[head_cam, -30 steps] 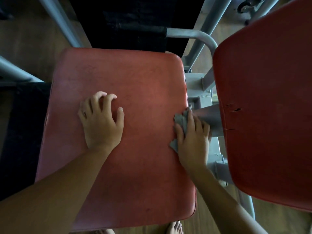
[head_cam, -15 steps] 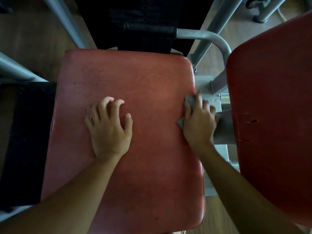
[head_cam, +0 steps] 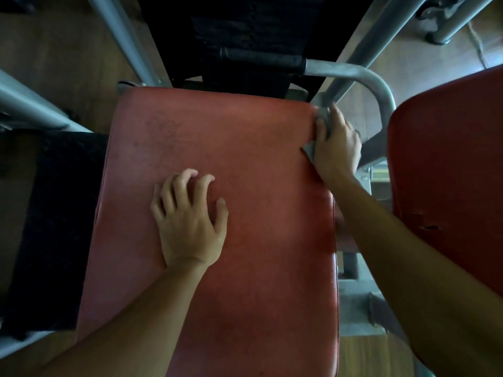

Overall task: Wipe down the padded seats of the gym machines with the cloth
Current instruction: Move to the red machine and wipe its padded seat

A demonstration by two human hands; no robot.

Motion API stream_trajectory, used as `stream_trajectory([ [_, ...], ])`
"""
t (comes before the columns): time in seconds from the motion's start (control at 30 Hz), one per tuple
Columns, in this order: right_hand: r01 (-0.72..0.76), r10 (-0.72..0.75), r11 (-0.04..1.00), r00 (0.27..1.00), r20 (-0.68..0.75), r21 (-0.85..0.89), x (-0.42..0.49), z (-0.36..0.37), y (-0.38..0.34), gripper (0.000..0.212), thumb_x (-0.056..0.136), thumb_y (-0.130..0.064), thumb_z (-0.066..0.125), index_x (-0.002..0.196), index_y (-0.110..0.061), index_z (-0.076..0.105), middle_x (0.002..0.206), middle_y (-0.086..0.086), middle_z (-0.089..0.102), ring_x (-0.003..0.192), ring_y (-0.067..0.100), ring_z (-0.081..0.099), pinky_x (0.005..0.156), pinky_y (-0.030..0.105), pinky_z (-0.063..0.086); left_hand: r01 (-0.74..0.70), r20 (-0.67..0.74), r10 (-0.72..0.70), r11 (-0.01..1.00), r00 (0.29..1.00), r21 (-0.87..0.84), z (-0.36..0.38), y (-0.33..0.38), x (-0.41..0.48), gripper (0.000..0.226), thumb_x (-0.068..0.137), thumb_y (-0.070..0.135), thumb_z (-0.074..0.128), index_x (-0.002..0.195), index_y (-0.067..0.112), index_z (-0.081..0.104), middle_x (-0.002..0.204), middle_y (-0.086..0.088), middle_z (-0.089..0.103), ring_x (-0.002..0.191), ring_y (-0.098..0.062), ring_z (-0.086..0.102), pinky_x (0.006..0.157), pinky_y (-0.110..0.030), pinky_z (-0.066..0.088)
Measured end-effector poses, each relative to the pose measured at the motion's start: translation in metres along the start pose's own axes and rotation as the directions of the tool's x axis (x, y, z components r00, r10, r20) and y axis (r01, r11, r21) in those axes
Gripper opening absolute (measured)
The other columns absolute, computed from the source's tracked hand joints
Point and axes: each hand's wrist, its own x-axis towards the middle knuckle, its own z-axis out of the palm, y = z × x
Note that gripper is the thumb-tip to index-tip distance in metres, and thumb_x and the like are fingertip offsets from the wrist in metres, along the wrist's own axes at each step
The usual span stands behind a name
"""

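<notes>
Head view: I log the right hand (head_cam: pixel 336 144) gripping the grey cloth (head_cam: pixel 309 150), fingers wrapped over it, at the far right corner of the red seat (head_cam: pixel 245 281). A second ago it sat midway along that right edge, so the edge pass has run its length. Left hand (head_cam: pixel 190 221) has not shifted: fingers loosely arched, tips on the pad, holding nothing. Neighbouring red pad (head_cam: pixel 449 172), I judge, still needs wiping.

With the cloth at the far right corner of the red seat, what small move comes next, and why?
Probably sweep the cloth left along the far edge of the seat: the right hand holds it at the corner, and a dull speckled patch shows farther left, beyond the left hand.
</notes>
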Motion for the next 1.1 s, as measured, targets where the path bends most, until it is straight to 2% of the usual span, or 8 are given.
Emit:
stream_trajectory([
  [0.07,0.083,-0.085,0.996,0.996,-0.033,-0.038,0.016,-0.001,-0.014,0.048,0.104,-0.039,0.041,0.151,-0.032,0.04,0.141,-0.004,0.057,0.126,0.029,0.047,0.094,0.041,0.039,0.005,0.007,-0.005,1.0,1.0,0.003,0.001,0.0,0.0,0.04,0.091,0.043,0.049,0.127,0.026,0.054,0.14,-0.002,0.046,0.133,-0.031,0.041,0.117,-0.055,0.025],
  [0.13,0.354,-0.353,0.931,0.935,0.028,-0.087,0.023,0.001,-0.031,0.049,0.101,-0.046,0.045,0.148,-0.032,0.046,0.138,-0.009,0.06,0.127,0.025,0.047,0.099,0.043,0.037,0.013,0.011,-0.013,1.0,1.0,-0.002,0.001,0.0,0.0,0.04,0.091,0.044,0.05,0.127,0.026,0.054,0.14,-0.002,0.046,0.134,-0.03,0.04,0.117,-0.055,0.025],
  [0.2,0.643,-0.629,0.765,0.757,0.18,-0.028,0.022,0.002,-0.046,0.053,0.096,-0.056,0.048,0.141,-0.03,0.055,0.132,-0.008,0.065,0.124,0.024,0.051,0.102,0.045,0.038,0.018,0.018,-0.018,1.0,1.0,-0.002,0.001,0.0,0.0,0.041,0.091,0.044,0.05,0.128,0.027,0.054,0.14,-0.002,0.046,0.135,-0.03,0.039,0.117,-0.055,0.025],
  [0.27,0.744,-0.73,0.666,0.638,0.244,0.05,0.022,0.004,-0.054,0.05,0.096,-0.058,0.046,0.134,-0.029,0.062,0.13,-0.01,0.066,0.125,0.019,0.052,0.105,0.043,0.037,0.019,0.013,-0.019,1.0,1.0,-0.009,0.001,0.001,0.0,0.041,0.091,0.043,0.051,0.128,0.026,0.055,0.14,-0.002,0.047,0.135,-0.03,0.04,0.117,-0.054,0.025],
  [0.47,0.685,-0.615,0.715,0.71,0.343,-0.138,0.041,0.01,-0.054,0.051,0.102,-0.054,0.035,0.145,-0.029,0.051,0.147,-0.009,0.052,0.137,0.019,0.044,0.11,0.041,0.036,0.023,0.003,-0.023,0.999,1.0,-0.038,0.001,0.0,0.0,0.039,0.091,0.043,0.051,0.127,0.026,0.057,0.14,-0.002,0.048,0.134,-0.029,0.04,0.117,-0.054,0.024],
  [0.67,0.677,-0.556,0.726,0.679,0.479,-0.116,0.066,0.013,-0.082,0.046,0.1,-0.056,0.036,0.134,-0.034,0.058,0.133,-0.008,0.062,0.123,0.022,0.056,0.096,0.04,0.046,0.03,0.019,-0.03,0.999,0.999,-0.044,0.001,0.0,0.001,0.04,0.091,0.043,0.05,0.127,0.028,0.057,0.14,0.0,0.048,0.134,-0.028,0.04,0.116,-0.053,0.024],
  [0.83,0.81,-0.734,0.587,0.54,0.412,-0.017,0.057,-0.003,-0.05,0.065,0.09,-0.068,0.047,0.143,-0.031,0.054,0.144,-0.007,0.056,0.129,0.024,0.052,0.104,0.039,0.045,0.032,0.023,-0.031,0.999,0.999,-0.041,0.002,-0.001,0.002,0.039,0.091,0.043,0.052,0.126,0.027,0.058,0.14,-0.001,0.048,0.134,-0.028,0.041,0.117,-0.053,0.024],
  [1.1,0.766,-0.686,0.642,0.593,0.422,-0.035,0.072,0.013,-0.074,0.052,0.092,-0.067,0.047,0.133,-0.038,0.059,0.126,-0.007,0.066,0.116,0.023,0.06,0.092,0.041,0.05,0.035,0.009,-0.034,0.998,0.999,-0.056,0.003,-0.001,0.002,0.039,0.091,0.042,0.052,0.127,0.028,0.058,0.14,-0.001,0.051,0.134,-0.028,0.042,0.118,-0.051,0.022],
])
